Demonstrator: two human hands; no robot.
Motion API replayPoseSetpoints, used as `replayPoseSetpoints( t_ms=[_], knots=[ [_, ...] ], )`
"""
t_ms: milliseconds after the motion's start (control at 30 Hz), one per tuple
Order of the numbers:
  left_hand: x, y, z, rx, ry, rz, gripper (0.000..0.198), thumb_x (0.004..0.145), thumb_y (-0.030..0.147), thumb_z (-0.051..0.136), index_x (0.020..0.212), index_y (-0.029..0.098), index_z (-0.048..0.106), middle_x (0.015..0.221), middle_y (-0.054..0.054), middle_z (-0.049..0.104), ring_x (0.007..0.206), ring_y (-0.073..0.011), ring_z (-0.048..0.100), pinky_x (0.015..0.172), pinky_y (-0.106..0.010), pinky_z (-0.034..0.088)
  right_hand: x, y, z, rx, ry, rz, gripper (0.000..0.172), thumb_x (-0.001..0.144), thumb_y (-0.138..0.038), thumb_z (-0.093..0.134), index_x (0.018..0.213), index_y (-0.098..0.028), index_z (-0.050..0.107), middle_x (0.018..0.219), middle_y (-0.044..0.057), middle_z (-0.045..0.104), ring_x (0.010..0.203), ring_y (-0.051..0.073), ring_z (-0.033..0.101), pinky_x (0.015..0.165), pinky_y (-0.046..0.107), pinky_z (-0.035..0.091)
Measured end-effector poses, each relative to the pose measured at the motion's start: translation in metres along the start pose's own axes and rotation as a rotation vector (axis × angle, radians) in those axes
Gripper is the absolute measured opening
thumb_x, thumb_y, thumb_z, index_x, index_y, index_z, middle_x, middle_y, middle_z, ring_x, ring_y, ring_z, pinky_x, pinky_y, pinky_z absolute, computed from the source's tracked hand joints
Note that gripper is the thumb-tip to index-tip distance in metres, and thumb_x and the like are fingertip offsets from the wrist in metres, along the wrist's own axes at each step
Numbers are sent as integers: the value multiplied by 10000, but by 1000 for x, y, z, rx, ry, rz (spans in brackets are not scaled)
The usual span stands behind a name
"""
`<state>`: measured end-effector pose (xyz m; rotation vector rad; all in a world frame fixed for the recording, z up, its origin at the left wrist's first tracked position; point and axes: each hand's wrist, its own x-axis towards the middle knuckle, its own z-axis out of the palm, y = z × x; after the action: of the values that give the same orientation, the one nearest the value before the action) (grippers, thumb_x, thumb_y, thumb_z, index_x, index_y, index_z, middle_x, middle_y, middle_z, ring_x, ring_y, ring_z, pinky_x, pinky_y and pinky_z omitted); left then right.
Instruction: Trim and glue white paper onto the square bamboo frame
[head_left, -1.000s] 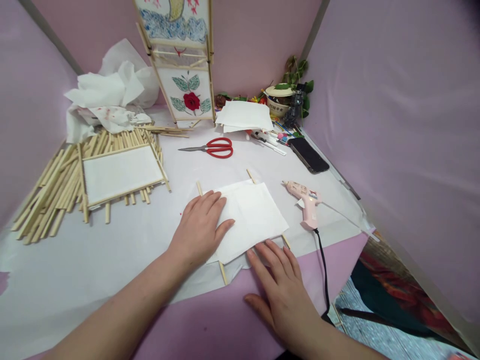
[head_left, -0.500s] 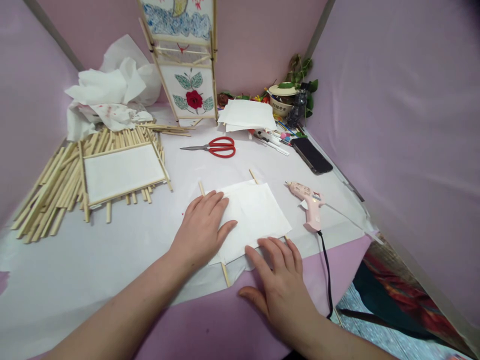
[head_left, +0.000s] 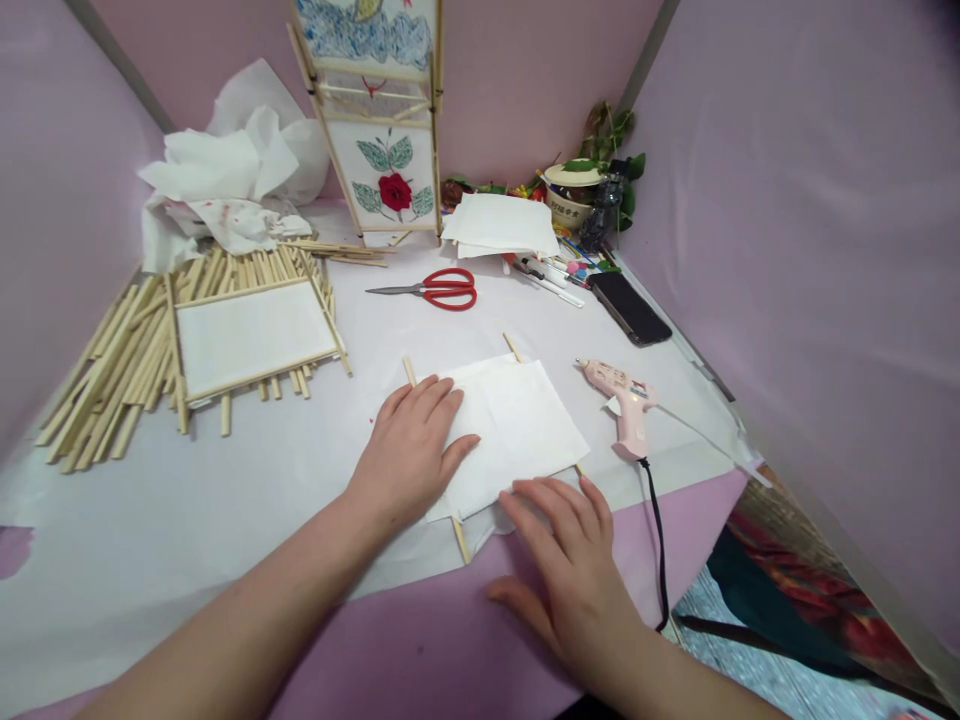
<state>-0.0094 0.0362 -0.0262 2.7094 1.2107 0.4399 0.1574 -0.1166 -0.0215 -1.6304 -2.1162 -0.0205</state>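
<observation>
My left hand (head_left: pixel 411 450) lies flat on the left part of a white paper sheet (head_left: pixel 521 435), pressing it down. Wooden sticks (head_left: pixel 458 540) show beyond the sheet's edges, so a stick frame seems to lie under it, mostly hidden. My right hand (head_left: pixel 566 570) rests at the sheet's lower edge, with its fingertips touching the paper. Neither hand grips anything. A pink hot glue gun (head_left: pixel 626 405) lies just right of the sheet, apart from both hands.
Red-handled scissors (head_left: pixel 442 290) and a paper stack (head_left: pixel 501 225) lie beyond the sheet. At left, a paper-covered frame (head_left: pixel 251 338) sits on loose sticks (head_left: pixel 112 370). A painted rose panel (head_left: pixel 394 185) stands behind, beside crumpled tissue (head_left: pixel 225 170). A phone (head_left: pixel 630 308) lies at right.
The whole view has drifted slightly, shifting things right in the picture. Both hands stay on the sheet, and nothing on the table has visibly moved.
</observation>
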Motion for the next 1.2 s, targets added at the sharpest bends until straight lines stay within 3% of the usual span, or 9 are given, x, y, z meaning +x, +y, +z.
replayPoseSetpoints(
  t_ms=[167, 600, 833, 933, 1067, 1133, 1200],
  knots=[
    [0, 0, 0, -10, 17, 2, 437, 950, 401, 457, 1293, 134, 506, 1407, -136, 495, 1350, -284, 387, 1129, -495, 266, 3, -8, 1, 78, -69, -138, 446, 949, -448, 504, 1258, -131, 562, 1207, 110, 639, 1169, 248, 509, 1138, 442, 170],
    [0, 3, -4, -19, -11, -8, 426, 939, 382, 473, 1289, 143, 509, 1413, -137, 490, 1355, -294, 381, 1125, -502, 273, 11, -10, 18, 100, -168, -66, 598, 903, -568, 524, 1355, -178, 498, 1286, 111, 590, 1241, 271, 461, 1148, 497, 143],
    [1, -3, -1, -35, 13, -6, 454, 949, 395, 458, 1323, 138, 480, 1429, -142, 473, 1359, -289, 381, 1133, -513, 275, 4, 3, 2, 171, -4, -87, 438, 945, -389, 536, 1293, -124, 517, 1241, 136, 603, 1208, 247, 498, 1148, 484, 155],
    [-1, -2, -10, -61, 124, 11, 465, 969, 385, 426, 1354, 127, 443, 1461, -156, 434, 1383, -293, 349, 1134, -527, 280, -7, 21, -5, 140, 48, -76, 382, 936, -290, 549, 1271, -108, 522, 1222, 145, 602, 1196, 244, 507, 1137, 484, 193],
    [-22, 34, -28, -104, 280, 154, 433, 960, 317, 457, 1370, 181, 434, 1403, -119, 516, 1358, -264, 400, 1114, -486, 349, -14, 44, -11, 87, 72, -78, 378, 926, -236, 557, 1277, -104, 517, 1224, 150, 601, 1189, 245, 509, 1118, 486, 237],
    [-38, 60, -26, -107, 206, 307, 435, 947, 276, 468, 1367, 164, 448, 1351, -122, 567, 1329, -253, 444, 1101, -442, 388, -13, 50, -13, 74, 72, -86, 359, 936, -215, 531, 1282, -119, 518, 1221, 136, 613, 1180, 236, 517, 1107, 481, 255],
    [-52, 81, -16, -58, 122, 347, 470, 949, 319, 464, 1368, 106, 454, 1397, -172, 513, 1344, -286, 423, 1081, -444, 415, -10, 53, -15, 55, 70, -64, 339, 945, -205, 504, 1278, -147, 534, 1223, 113, 627, 1173, 230, 519, 1081, 467, 279]
  ],
)
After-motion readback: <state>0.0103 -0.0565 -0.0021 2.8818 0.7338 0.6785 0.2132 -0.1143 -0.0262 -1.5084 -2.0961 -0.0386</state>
